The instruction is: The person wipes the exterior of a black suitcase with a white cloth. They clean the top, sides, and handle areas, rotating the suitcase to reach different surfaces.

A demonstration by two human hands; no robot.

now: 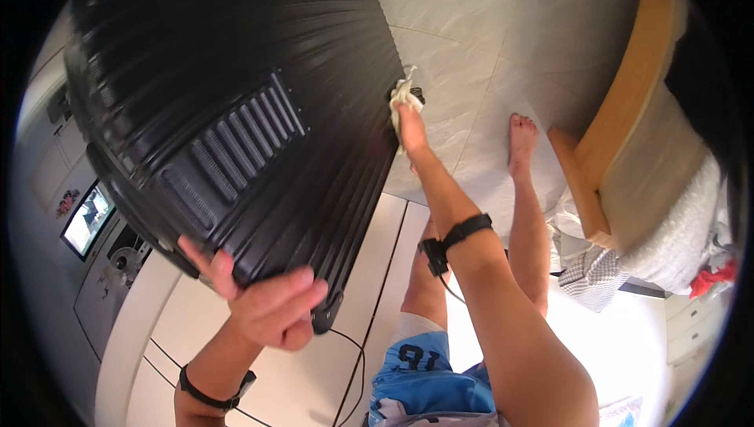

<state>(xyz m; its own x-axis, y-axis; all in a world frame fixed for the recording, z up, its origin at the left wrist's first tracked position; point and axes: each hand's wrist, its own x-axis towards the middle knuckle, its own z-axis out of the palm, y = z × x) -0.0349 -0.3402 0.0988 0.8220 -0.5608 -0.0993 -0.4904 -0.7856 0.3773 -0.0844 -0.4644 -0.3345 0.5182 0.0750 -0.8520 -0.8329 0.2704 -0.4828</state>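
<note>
A large black ribbed hard-shell suitcase [236, 89] fills the upper left, tilted up off the floor. My left hand [267, 301] presses against its near top corner, fingers spread on the shell. My right hand [410, 124] reaches far down along the suitcase's right side, closed on a crumpled white cloth [404, 95] held against the lower edge by a small black wheel [417, 96].
My bare legs and foot [521, 140] stand on pale grey floor tiles [487, 34]. A white cabinet top [259, 364] with a thin black cable lies below. A wooden bed frame [628, 105] with bedding is at the right. Appliances stand at far left.
</note>
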